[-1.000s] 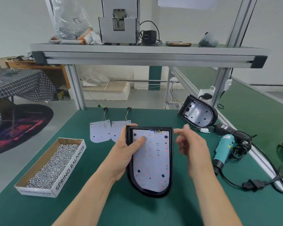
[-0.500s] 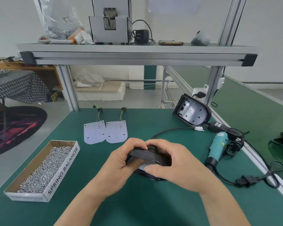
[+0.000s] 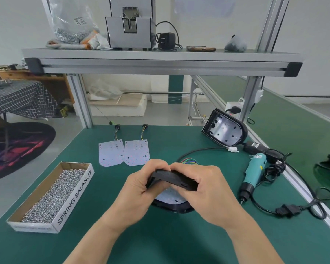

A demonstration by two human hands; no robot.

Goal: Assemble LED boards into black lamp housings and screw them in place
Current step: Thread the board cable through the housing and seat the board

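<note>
Both my hands grip a black lamp housing low over the green table, tilted so its flat top edge faces me. My left hand curls round its left end, my right hand round its right end. A white LED board sits inside it, partly hidden by my fingers. Coloured wires stick out behind the housing. Two more LED boards lie flat further back. Another black housing leans at the back right.
A cardboard box of screws stands at the left. A teal electric screwdriver with tangled black cable lies at the right. An aluminium shelf spans overhead, its posts at the table's back corners.
A second ago the housing stood upright facing me in my left hand, my right hand free. My right hand then took hold too and the housing tipped down towards the table.
</note>
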